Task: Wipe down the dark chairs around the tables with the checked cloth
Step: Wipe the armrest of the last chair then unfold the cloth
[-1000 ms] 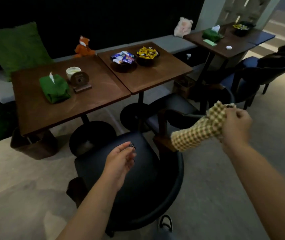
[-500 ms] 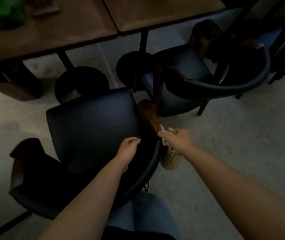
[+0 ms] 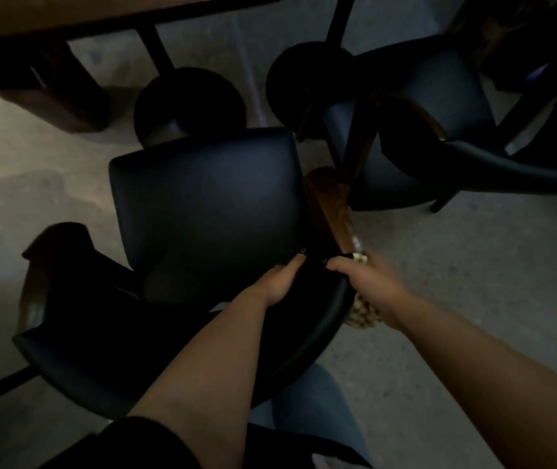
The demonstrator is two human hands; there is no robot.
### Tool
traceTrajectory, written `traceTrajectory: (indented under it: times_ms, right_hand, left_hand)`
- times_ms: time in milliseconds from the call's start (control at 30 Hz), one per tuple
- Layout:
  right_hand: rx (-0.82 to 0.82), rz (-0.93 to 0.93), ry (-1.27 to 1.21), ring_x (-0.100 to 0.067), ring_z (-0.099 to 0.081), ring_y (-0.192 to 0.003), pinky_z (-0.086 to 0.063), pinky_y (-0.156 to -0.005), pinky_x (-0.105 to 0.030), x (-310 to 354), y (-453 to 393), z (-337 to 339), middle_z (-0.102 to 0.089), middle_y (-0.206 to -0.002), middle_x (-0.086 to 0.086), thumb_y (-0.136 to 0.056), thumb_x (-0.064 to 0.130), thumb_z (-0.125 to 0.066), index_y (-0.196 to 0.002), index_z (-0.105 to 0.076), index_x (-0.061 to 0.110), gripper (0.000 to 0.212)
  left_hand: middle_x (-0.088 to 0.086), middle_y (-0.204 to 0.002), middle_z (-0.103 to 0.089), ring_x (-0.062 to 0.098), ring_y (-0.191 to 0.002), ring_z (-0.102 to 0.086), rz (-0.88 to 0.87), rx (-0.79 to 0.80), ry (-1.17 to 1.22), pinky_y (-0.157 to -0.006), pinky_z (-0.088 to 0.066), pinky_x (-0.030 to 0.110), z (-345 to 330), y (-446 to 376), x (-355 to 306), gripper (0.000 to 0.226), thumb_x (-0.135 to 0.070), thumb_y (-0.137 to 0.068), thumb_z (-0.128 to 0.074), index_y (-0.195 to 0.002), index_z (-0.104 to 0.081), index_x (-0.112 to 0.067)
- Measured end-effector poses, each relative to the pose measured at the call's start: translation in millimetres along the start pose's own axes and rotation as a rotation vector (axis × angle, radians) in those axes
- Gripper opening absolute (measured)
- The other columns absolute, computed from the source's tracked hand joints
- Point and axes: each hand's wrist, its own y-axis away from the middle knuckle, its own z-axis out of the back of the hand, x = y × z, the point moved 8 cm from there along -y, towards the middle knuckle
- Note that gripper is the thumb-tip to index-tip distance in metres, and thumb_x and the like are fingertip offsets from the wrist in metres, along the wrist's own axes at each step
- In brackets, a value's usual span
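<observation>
A dark chair (image 3: 202, 204) with a padded seat and curved backrest stands right below me. My left hand (image 3: 278, 282) rests on the inner side of the backrest at the seat's near right corner, fingers fairly straight. My right hand (image 3: 368, 286) holds the checked cloth (image 3: 363, 311) against the right end of the backrest, where it meets the wooden armrest (image 3: 329, 204). Most of the cloth hangs below that hand, outside the chair. A second dark chair (image 3: 439, 130) stands to the right.
Two round black table bases (image 3: 189, 103) sit ahead under the wooden table edge (image 3: 67, 25). A brown box (image 3: 50, 89) stands on the floor at left. Bare concrete floor (image 3: 456, 282) lies to the right. My jeans-clad leg (image 3: 314, 401) is behind the backrest.
The view has tilted down from the tables to the near chair. My right hand brought the cloth down to the backrest's right end, and my left hand settled on the backrest.
</observation>
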Motion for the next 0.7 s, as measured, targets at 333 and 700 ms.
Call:
traceTrajectory:
  times_ms: [333,700]
  right_hand:
    - [-0.061,0.087,-0.106,-0.02,-0.069,-0.084,-0.055,-0.074,-0.03,68.5,-14.2,-3.5,-0.072,-0.091,-0.007,-0.077,0.016,-0.072,-0.1,-0.068,0.012,0.023]
    - [-0.063,0.126,-0.17,-0.017,-0.069,-0.08,-0.05,-0.063,-0.024,117.8,-47.1,-13.2,-0.072,-0.086,-0.004,-0.076,0.013,-0.072,-0.095,-0.069,0.013,0.019]
  left_hand:
    - [0.005,-0.133,-0.058,0.025,-0.114,-0.058,-0.042,-0.028,0.108,-0.106,-0.04,0.042,39.7,-26.1,-35.6,0.102,-0.09,-0.054,-0.048,-0.134,-0.057,-0.027]
    - [0.007,-0.135,-0.057,0.025,-0.117,-0.056,-0.059,-0.058,0.036,-0.108,-0.038,0.041,81.7,-25.8,-84.4,0.099,-0.087,-0.06,-0.039,-0.136,-0.056,-0.025]
